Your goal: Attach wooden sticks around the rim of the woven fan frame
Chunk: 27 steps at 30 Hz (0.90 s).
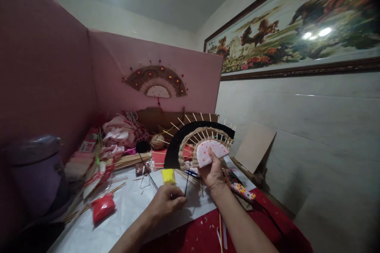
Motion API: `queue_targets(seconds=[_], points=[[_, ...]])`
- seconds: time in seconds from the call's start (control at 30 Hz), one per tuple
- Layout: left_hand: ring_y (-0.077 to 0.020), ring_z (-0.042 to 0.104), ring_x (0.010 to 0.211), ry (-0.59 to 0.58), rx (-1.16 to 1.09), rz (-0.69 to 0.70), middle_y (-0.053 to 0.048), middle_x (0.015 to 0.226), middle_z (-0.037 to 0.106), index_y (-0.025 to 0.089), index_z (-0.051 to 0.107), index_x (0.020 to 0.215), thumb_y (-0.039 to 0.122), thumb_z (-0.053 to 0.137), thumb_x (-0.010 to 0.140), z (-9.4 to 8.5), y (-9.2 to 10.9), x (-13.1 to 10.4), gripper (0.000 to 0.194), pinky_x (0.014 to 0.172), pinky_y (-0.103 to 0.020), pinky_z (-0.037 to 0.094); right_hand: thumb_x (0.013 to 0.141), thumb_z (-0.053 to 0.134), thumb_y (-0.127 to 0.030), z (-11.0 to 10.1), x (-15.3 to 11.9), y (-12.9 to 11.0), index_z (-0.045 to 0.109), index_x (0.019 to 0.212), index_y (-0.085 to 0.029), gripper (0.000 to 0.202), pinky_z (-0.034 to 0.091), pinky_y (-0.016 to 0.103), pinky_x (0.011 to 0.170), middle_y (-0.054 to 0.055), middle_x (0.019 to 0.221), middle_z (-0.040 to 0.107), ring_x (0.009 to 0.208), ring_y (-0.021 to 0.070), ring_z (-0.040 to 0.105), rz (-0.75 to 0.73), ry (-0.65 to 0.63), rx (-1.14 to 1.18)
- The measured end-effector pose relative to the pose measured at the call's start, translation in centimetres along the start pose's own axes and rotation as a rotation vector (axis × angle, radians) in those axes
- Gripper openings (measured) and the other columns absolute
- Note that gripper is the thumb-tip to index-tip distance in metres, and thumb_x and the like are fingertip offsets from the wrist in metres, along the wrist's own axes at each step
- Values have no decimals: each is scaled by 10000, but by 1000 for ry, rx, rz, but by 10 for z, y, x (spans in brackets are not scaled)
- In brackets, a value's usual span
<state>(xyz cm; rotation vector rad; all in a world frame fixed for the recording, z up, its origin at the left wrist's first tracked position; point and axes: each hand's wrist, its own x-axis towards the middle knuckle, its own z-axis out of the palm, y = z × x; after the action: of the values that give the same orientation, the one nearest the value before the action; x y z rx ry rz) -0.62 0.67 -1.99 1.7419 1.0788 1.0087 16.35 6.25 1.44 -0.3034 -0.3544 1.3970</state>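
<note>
- In the head view, the right grip (213,172) holds the stick fan (175,142) up by its low edge, thumb on the pink dotted half circle (209,152).
- The left grip (168,201) has its thumb and finger pinched on black string (187,182), which goes up to the fan.
- The yellow packet (168,176) is just past the left grip, on the desk (133,201).
- The red packet (103,208) is left of that grip.
- The ball of twine (157,141) is farther back.
- High past both grips, a wall fan (148,77) hangs on a pink wall (113,55).
</note>
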Motion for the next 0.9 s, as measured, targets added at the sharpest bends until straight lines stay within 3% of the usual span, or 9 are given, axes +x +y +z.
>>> queue_targets(seconds=[0.13,0.3,0.47,0.9], points=[[-206,588,733,279,-254,-20,-79,798,680,149,687,796,366,660,613,-11,7,4,285,626,-278,420,690,620,-241,0,-1,0,595,967,-179,285,504,306,784,15,829,702,765,140,651,-14,22,-16],[-156,577,675,470,-573,-76,-82,716,684,131,664,774,413,643,650,-23,20,5,308,584,-236,406,699,607,-264,5,-5,1,591,976,-147,301,512,313,777,53,875,700,785,156,654,-34,-3,-77],[-121,541,604,490,-682,-131,-75,652,681,129,664,622,408,679,610,-22,23,4,279,524,-205,376,710,595,-259,7,-8,3,600,946,-157,257,514,293,773,33,843,704,759,140,655,-46,10,-69],[-140,546,588,500,-675,-155,-95,645,689,113,688,625,388,700,579,-21,23,4,279,521,-236,377,730,581,-338,5,-7,3,585,1008,-154,333,493,348,811,67,915,689,824,174,646,-20,-95,-88]])
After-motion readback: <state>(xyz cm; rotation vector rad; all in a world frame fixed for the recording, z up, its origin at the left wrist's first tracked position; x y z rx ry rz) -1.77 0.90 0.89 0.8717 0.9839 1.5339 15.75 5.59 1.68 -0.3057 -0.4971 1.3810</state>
